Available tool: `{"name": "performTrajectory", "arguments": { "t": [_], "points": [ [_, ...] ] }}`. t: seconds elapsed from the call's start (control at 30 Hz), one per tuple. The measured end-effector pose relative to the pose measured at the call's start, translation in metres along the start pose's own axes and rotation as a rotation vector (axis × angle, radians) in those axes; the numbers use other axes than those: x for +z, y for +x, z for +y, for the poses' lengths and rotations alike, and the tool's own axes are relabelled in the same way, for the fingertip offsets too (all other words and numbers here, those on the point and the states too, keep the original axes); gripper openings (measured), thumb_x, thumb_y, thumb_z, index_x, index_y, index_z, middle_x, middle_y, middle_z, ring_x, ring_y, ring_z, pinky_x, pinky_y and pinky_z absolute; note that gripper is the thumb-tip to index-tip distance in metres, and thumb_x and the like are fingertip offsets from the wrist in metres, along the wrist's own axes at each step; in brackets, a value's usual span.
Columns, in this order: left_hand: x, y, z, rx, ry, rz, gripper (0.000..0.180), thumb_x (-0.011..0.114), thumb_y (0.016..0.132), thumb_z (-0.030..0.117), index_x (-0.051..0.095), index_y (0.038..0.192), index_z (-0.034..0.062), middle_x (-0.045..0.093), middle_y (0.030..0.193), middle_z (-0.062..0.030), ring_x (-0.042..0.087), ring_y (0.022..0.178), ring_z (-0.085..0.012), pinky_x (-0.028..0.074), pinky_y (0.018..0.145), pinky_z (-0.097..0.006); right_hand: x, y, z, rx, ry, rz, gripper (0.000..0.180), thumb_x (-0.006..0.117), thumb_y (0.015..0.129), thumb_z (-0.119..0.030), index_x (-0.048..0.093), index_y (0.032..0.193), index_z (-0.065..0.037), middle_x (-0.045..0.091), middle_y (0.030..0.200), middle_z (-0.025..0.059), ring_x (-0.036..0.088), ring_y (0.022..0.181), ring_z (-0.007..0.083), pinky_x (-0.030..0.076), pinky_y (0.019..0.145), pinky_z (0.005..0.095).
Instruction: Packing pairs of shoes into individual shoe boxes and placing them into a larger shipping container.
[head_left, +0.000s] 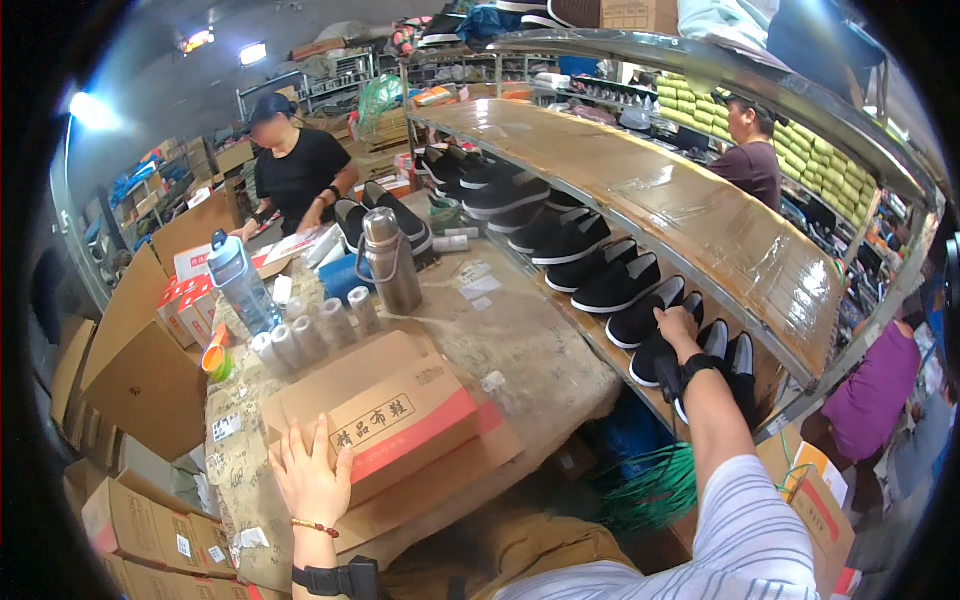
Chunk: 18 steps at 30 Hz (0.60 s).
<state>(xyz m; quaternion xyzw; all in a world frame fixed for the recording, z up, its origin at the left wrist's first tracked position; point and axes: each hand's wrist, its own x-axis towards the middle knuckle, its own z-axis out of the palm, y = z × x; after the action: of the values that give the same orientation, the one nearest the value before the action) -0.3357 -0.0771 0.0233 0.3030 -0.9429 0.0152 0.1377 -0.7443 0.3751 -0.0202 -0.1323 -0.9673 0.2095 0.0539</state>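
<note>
Brown cardboard box (405,425) with a red band sits near on the desk (540,340), left hand (314,475) laid flat on its left end, fingers spread and not gripping anything. Right hand (677,328) is stretched over to the shelf (640,392) on the right, fingers on a black shoe (650,362) in the row, can't really tell if they're clenched on it. Steel flask (390,265) stands just past the box, white rolls (334,322) to its left.

- The box (430,405) lies on the table (545,350).
- Behind it stands the flask (398,280), with the bottle (245,288) at left.
- Shoes (617,284) are on the rack (640,185), at right.
</note>
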Motion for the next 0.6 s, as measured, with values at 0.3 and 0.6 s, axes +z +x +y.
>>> {"name": "performTrajectory", "arguments": {
  "t": [0.3,0.6],
  "points": [
    [0.003,-0.006,-0.006,-0.019,-0.018,0.036,0.058,0.048,0.088,0.048,0.042,0.138,0.0196,0.038,0.139,-0.0204,0.030,0.132,-0.0336,0.017,0.109,-0.056,0.002,-0.009,-0.021,-0.083,-0.084,0.081,0.063,0.066,0.080,-0.047,0.050,0.124,-0.005,0.053,0.126,0.0233,0.055,0.112,0.0363,0.046,0.092,0.0438],
    [0.000,-0.002,-0.003,0.008,-0.037,0.013,0.059,0.049,0.087,0.049,0.043,0.138,0.0198,0.038,0.139,-0.0199,0.031,0.133,-0.0328,0.018,0.109,-0.056,-0.049,-0.020,-0.052,-0.123,-0.210,0.074,0.038,0.062,0.081,-0.035,0.068,0.102,-0.004,0.064,0.110,0.0195,0.061,0.103,0.0354,0.049,0.087,0.0442]
  ]
}}
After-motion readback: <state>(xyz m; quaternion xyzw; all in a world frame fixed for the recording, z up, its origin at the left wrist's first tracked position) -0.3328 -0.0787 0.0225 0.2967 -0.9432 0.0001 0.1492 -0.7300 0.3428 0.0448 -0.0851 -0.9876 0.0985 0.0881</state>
